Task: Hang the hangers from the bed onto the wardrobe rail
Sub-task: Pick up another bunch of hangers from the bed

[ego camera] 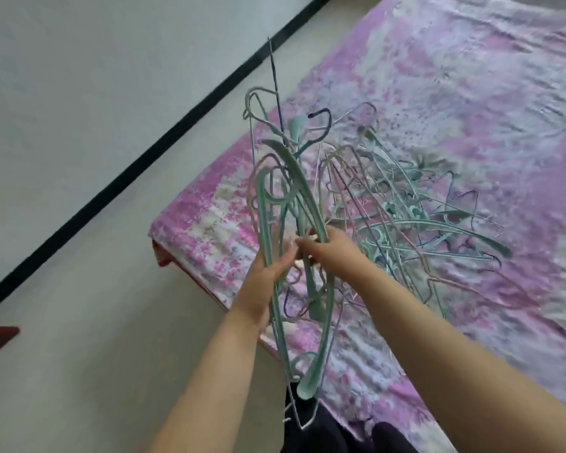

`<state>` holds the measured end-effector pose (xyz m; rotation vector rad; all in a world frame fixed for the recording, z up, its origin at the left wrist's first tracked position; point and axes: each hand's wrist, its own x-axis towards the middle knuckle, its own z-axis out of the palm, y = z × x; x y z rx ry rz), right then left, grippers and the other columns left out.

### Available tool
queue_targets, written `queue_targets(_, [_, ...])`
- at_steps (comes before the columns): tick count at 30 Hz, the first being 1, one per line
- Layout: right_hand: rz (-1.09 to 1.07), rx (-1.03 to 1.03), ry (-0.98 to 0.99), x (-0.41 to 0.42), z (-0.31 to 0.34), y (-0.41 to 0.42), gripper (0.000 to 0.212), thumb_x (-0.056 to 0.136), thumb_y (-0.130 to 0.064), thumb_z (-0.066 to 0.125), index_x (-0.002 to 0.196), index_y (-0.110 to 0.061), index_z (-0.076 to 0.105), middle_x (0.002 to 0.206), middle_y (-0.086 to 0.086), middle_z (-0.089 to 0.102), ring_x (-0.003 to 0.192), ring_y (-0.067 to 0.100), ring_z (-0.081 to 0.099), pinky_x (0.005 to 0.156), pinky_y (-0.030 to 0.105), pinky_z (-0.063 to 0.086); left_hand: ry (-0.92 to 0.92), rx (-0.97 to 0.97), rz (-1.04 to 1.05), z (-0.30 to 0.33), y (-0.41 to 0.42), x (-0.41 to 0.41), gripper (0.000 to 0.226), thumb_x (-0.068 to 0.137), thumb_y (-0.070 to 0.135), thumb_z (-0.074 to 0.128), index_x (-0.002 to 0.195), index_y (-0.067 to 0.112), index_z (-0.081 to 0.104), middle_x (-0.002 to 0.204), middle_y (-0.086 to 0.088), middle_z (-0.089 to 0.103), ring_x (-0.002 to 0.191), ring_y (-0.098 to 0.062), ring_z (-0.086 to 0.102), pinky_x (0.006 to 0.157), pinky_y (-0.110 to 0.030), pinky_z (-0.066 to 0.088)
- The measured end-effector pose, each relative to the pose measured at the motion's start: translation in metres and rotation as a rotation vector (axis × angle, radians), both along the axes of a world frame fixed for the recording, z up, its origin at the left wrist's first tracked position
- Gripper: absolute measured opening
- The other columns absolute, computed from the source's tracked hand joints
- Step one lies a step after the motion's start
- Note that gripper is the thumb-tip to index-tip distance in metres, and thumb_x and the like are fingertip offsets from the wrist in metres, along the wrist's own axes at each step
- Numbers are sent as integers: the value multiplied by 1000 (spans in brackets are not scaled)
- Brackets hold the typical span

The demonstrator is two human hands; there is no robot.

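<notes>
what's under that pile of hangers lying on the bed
The pile of hangers lies on a pink and white patterned bedsheet, which shows through the gaps. Whatever is beneath the sheet is covered.

This is a bedroom in a home. A bed [471,109] fills most of the view, covered by a rumpled pink, white and lilac sheet [438,76], with a loose heap of green plastic and thin wire clothes hangers [415,207] lying on it. Beside the bed runs a pale, smooth floor [79,322] that meets a plain light wall [95,60] along a dark skirting strip [164,135], a plain domestic finish with no work benches or shop fittings.
</notes>
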<state>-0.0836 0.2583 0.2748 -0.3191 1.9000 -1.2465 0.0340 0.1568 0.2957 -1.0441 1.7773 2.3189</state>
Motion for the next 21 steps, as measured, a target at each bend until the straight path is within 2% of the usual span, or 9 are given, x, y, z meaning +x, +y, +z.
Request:
queue_targets(1, [25,-23,19,1,11,3,17,88,-36,63,89,-19,65,84,0,74,80,18,71,72,34,58,34,50,-6,11,2,4,40,85,34,62,123,22,63,124,7,66,121,-7,56,106,-30,37])
queue_targets(3, [105,-63,46,4,33,11,13,90,-37,62,85,-25,63,84,-4,71,79,14,69,61,22,51,55,113,-3,28,4,9,45,81,31,60,124,17,62,126,0,65,121,-15,58,101,-34,42])
queue_targets(6, [239,-106,78,10,59,27,13,89,-42,62,90,-29,61,83,-9,66,75,4,64,61,18,46,52,164,4,48,6,16,63,73,34,71,133,20,54,131,-4,61,115,-23,62,95,-42,47])
queue_targets(9, [404,-124,107,16,80,39,11,88,-36,64,80,-31,59,72,-14,63,59,-10,59,57,11,44,59,210,-2,66,13,22,76,64,37,77,133,16,55,131,-12,61,113,-27,61,100,-48,46])
queue_targets(12, [513,-130,94,15,97,50,4,87,-28,68,85,-25,66,70,-16,69,68,-3,65,62,12,49,136,315,-1,72,26,28,86,60,42,83,133,6,56,133,-19,56,121,-34,53,108,-52,38])
queue_targets(15, [648,-69,124,10,110,58,35,84,-40,70,113,-23,62,88,-8,71,79,7,68,73,23,53,175,476,42,66,44,33,86,62,40,83,134,2,53,121,-19,59,117,-35,54,108,-54,36])
queue_targets(17, [722,15,204,6,114,59,52,82,-49,68,125,-25,50,98,-4,68,88,13,66,80,29,53,203,580,110,64,56,33,74,56,30,86,119,0,60,105,-17,63,101,-31,60,103,-51,39])
queue_targets(19, [783,98,274,1,115,60,56,81,-54,66,125,-26,46,96,-8,65,86,13,64,73,25,50,237,622,170,65,66,32,66,52,23,88,109,2,63,95,-14,69,89,-26,65,96,-43,46])
queue_targets(21, [796,131,258,1,114,63,71,77,-59,67,131,-21,40,101,-9,65,86,9,63,68,23,49,246,614,184,69,70,29,68,59,21,84,120,1,61,101,-14,70,83,-22,68,91,-37,49])
